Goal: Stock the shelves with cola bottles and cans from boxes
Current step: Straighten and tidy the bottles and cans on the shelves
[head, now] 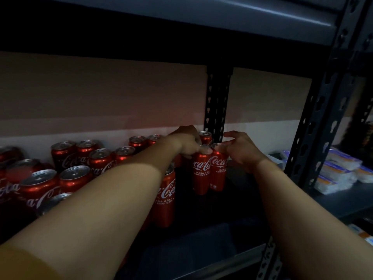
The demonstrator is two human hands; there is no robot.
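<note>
Two tall red cola cans stand side by side on the dark shelf [232, 203]. My left hand [186, 142] reaches in over the rows and grips the top of the left can [200, 172], thumb on its rim. The right can [218, 168] touches it. My right hand [243, 151] is against that can's right side, fingers loosely curved and thumb lifted off it. Another can [205, 137] stands just behind the pair, and one more [165, 199] stands in front, partly under my left forearm.
Several more red cola cans [74, 174] fill the shelf's left side in rows. A perforated black upright [216, 102] stands behind the pair, another [314, 126] at the front right. Plastic-wrapped packs [339, 172] lie on the neighbouring shelf. An upper shelf board hangs close overhead.
</note>
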